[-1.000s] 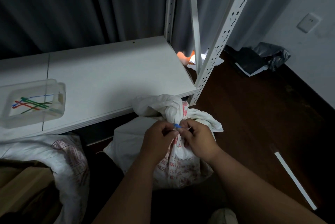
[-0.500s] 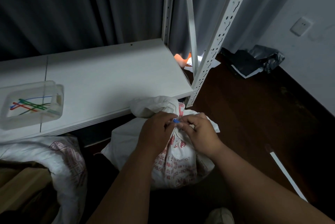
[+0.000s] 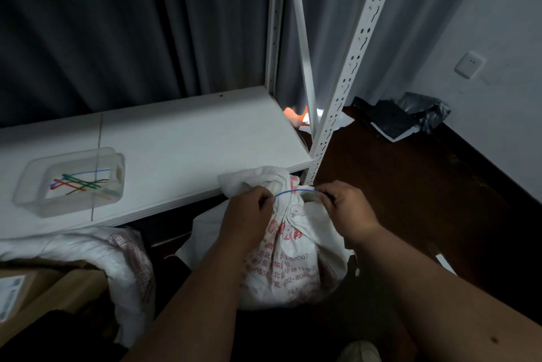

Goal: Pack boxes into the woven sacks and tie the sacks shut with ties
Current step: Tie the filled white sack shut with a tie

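Both hands pinch the blue tie: left hand, right hand, tie stretched across the gathered neck of my sack on the floor. I should pull evenly, probably snugging low.

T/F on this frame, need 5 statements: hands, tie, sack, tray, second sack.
1. Both hands pinch the ends of a blue tie. True: left hand, right hand.
2. The tie runs across the gathered neck of the printed sack. True.
3. The clear tray on the shelf is empty. False: it holds several coloured ties.
4. The printed sack sits on the shelf. False: it stands on the floor, in front of the shelf edge.
5. A second sack lies at lower left beside a cardboard box. True.
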